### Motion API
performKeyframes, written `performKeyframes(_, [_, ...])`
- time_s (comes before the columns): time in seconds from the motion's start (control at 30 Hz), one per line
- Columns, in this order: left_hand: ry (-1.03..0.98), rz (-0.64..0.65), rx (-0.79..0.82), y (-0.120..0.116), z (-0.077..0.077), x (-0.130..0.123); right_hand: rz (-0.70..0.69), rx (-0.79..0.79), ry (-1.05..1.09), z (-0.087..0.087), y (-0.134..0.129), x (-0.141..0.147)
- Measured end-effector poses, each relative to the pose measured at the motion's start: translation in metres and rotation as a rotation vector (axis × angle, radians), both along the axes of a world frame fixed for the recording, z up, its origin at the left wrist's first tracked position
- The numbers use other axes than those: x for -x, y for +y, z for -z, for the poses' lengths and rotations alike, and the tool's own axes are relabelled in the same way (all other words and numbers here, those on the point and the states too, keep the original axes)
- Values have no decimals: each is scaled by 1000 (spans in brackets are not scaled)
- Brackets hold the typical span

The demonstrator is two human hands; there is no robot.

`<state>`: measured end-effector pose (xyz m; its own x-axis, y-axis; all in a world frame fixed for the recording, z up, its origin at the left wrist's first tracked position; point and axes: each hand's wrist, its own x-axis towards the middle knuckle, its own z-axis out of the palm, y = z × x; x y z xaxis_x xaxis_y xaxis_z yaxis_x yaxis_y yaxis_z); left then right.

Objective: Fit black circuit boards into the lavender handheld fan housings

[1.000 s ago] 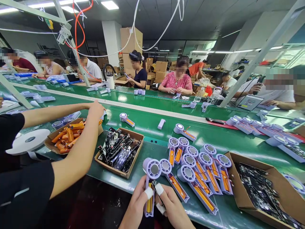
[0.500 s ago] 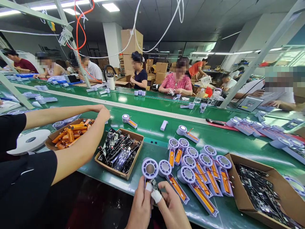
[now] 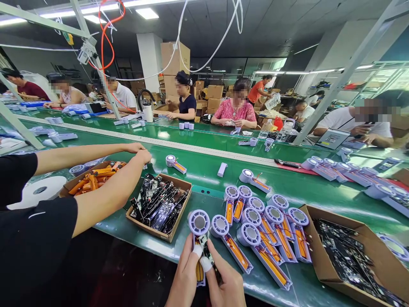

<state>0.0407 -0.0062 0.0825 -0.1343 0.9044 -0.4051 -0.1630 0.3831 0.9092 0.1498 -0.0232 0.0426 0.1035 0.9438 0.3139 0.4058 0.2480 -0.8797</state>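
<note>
Starting on the left, we've got a co-worker's black-sleeved arms [image 3: 96, 192] reaching past a shallow cardboard tray [image 3: 107, 163] of orange cylindrical batteries [image 3: 84, 182]. Next along, a brown cardboard tray [image 3: 150, 226] heaped with black circuit boards [image 3: 158, 202]. Now to us, at the near edge of the green conveyor belt [image 3: 198, 183]: our left hand [image 3: 185, 275] wraps a lilac round-headed handheld fan [image 3: 198, 222], held upright, while our right hand [image 3: 225, 283] pinches a small black circuit board [image 3: 204, 251] against it, white-taped thumb to fingers. Further right, a cluster of matching lilac fans [image 3: 265, 226] lies on the belt, then an open brown cardboard box [image 3: 361, 238] of black boards.
</note>
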Motion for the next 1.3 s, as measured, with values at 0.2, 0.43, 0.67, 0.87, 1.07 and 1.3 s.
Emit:
performKeyframes(0.2, [-20, 7, -43, -3, 4, 0, 19, 15, -203, 4, -2, 4])
performKeyframes(0.43, [157, 68, -33, -5, 12, -3, 57, -34, -443, 9, -4, 9])
performKeyframes(0.67, [136, 92, 11, -4, 5, -3, 2, -84, -585, 7, -2, 6])
performKeyframes(0.87, [70, 84, -36, 4, 5, 6, -145, -25, -645, 10, -2, -4])
performKeyframes(1.07, [-49, -47, -35, 8, 19, 4, -455, 226, -348, -5, 6, -25])
performKeyframes(1.3, [-7, -57, 27, 8, 32, 0, -313, 271, 380, 33, 3, -7])
